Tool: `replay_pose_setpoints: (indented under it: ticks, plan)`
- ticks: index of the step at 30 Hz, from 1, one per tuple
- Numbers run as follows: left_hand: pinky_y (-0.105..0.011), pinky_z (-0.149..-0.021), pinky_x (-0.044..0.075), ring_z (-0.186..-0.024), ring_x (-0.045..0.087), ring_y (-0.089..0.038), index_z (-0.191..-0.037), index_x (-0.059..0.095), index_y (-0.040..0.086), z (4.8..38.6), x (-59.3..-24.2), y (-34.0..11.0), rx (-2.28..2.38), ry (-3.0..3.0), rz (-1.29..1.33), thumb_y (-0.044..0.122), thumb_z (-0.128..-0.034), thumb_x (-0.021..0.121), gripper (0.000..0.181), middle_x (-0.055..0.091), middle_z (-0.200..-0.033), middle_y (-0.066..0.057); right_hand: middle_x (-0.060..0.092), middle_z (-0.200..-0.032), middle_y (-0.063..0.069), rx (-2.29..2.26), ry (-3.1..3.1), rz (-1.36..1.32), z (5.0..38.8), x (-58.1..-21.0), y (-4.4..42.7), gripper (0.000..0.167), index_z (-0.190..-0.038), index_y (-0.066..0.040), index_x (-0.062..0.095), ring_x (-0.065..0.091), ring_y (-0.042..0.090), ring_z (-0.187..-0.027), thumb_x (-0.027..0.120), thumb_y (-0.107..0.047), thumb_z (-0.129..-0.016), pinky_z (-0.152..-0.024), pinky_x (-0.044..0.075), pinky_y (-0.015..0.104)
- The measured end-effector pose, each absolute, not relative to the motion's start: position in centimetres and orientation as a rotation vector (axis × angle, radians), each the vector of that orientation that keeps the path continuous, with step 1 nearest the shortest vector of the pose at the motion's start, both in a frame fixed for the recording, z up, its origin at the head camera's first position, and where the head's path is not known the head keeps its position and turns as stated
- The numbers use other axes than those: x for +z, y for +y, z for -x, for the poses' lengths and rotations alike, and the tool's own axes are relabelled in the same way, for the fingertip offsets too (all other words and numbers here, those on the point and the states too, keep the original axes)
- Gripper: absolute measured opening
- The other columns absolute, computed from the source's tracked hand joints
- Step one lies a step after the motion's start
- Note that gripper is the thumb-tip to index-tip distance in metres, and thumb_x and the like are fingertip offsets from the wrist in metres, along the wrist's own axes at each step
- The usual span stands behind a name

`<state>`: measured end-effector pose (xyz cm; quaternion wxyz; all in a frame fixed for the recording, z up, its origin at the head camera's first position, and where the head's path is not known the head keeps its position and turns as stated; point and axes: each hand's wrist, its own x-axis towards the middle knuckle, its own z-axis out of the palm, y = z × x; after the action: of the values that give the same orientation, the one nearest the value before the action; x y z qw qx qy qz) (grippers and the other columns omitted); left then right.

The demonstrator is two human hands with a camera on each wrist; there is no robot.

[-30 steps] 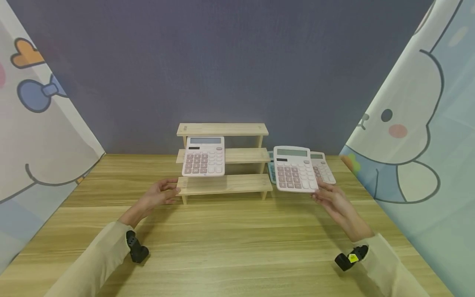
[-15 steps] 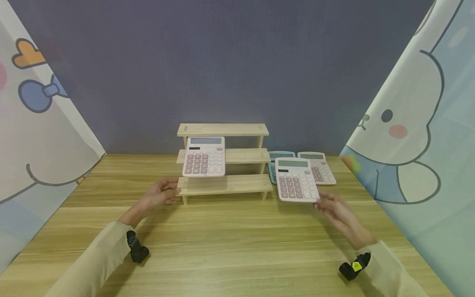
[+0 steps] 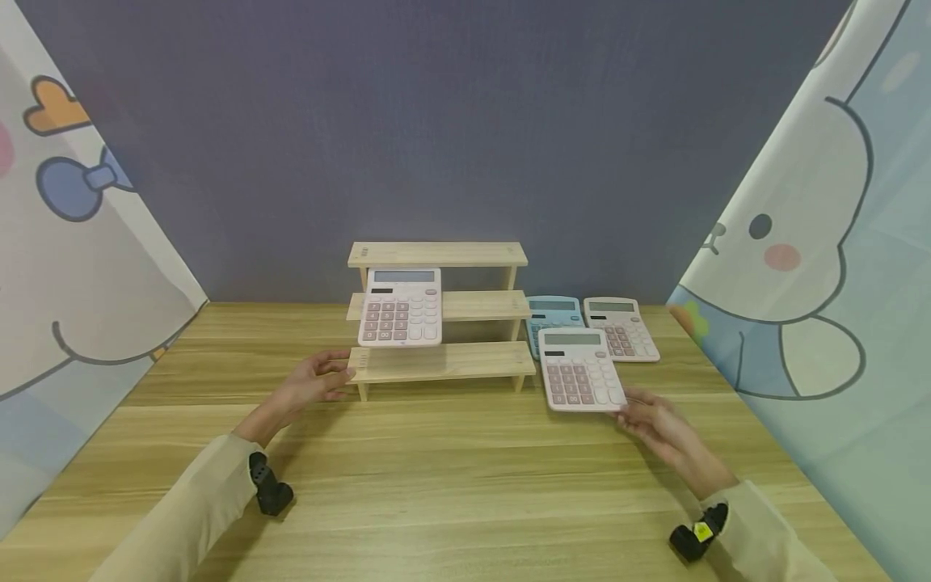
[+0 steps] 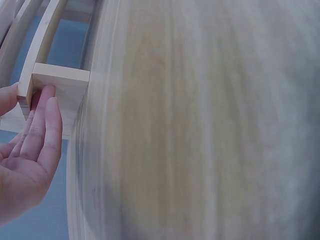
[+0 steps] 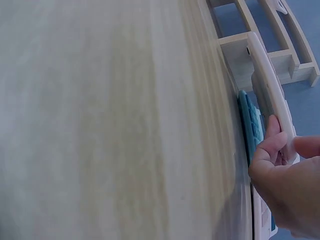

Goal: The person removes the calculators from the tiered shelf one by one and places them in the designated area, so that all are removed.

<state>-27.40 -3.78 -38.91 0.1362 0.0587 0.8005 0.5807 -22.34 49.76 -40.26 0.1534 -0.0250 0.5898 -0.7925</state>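
Spread across the bottom half of the head view: a wooden table [image 3: 436, 485], same as a second ago. At centre, just as steady: a three-tier wooden rack [image 3: 436, 254]. Right of centre, the real change: a held calculator [image 3: 582, 372], white with pinkish keys, brought lower in the frame over the past second. Raised above the table, as seen in the right wrist view, and not yet released. By judgement, a carry in mid-course. Left of centre, unmoved: a racked calculator [image 3: 400, 311], across the middle tier. Bared by the shift: a blue calculator [image 3: 553, 311], overlapped only along its lower part, and farther right a pale calculator [image 3: 621, 327], now nearly whole in view.

At lower right: the right hand [image 3: 662, 424], moved down along with its load, with thumb and fingers clamped on the lower right corner. At middle left: the left hand [image 3: 316, 380], unchanged, with thumb and fingers pinching the left end of the lowest tier, probably to keep it steady.
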Motion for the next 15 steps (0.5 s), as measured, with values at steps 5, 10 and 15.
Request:
replay_pose_setpoints:
  ticks: [5,10,15]
  plan:
    - [-0.038,-0.088,0.053,-0.105,0.054,-0.022,-0.142,0.021,-0.003,27.31,-38.81,-3.72,1.675,2.321,-0.173,0.026,-0.0919,0.056,0.067,0.035,-0.133,-0.029,0.059,-0.102,0.003,-2.261,1.674,0.049,22.21,-40.37,49.79,0.055,-0.137,0.017,0.003,0.058,0.012,-0.092,0.037,0.006,-0.094,-0.075,0.049,0.018]
    - [-0.039,-0.087,0.053,-0.104,0.055,-0.021,-0.141,0.022,-0.003,27.3,-38.81,-3.74,1.672,2.327,-0.174,0.026,-0.0919,0.056,0.066,0.036,-0.132,-0.029,0.056,-0.101,0.001,-2.235,1.699,-0.002,22.19,-40.21,49.74,0.064,-0.138,0.016,-0.008,0.059,0.011,-0.092,0.037,0.005,-0.094,-0.073,0.049,0.018]
    - [-0.038,-0.087,0.053,-0.105,0.054,-0.023,-0.141,0.022,-0.003,27.29,-38.83,-3.78,1.666,2.333,-0.178,0.025,-0.092,0.056,0.066,0.035,-0.133,-0.029,0.055,-0.102,0.0,-2.209,1.714,-0.03,22.26,-40.12,49.67,0.065,-0.138,0.015,-0.009,0.058,0.011,-0.092,0.037,0.005,-0.094,-0.073,0.048,0.018]
